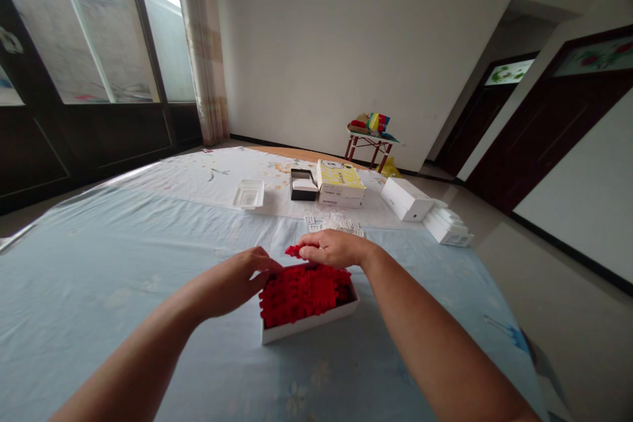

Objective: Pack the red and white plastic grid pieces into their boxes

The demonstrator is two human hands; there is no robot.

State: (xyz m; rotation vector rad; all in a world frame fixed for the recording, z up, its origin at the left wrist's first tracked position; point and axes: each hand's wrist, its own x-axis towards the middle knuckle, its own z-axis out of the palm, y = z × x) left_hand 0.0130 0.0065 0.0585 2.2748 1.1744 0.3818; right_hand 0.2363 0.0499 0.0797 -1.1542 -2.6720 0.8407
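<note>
A white box (310, 328) stands in front of me on the tablecloth, filled with bumpy red plastic pieces (306, 293) that look like interlocking toy blocks. Above its far edge, my right hand (333, 248) pinches a small red plastic piece (293, 250) between thumb and fingers. My left hand (250, 273) lies at the box's far left corner, thumb and fingers apart, touching the rim or the red pieces there. Its fingertips are partly hidden, and I see nothing held in it.
Beyond my hands lies a pile of small white pieces (339, 221). Farther back are a clear plastic tray (248, 194), a black box (303, 185) and a yellow-and-white box (340, 178). White boxes (406, 200) stand to the right, near the table's edge. A small side table (373, 138) stands behind.
</note>
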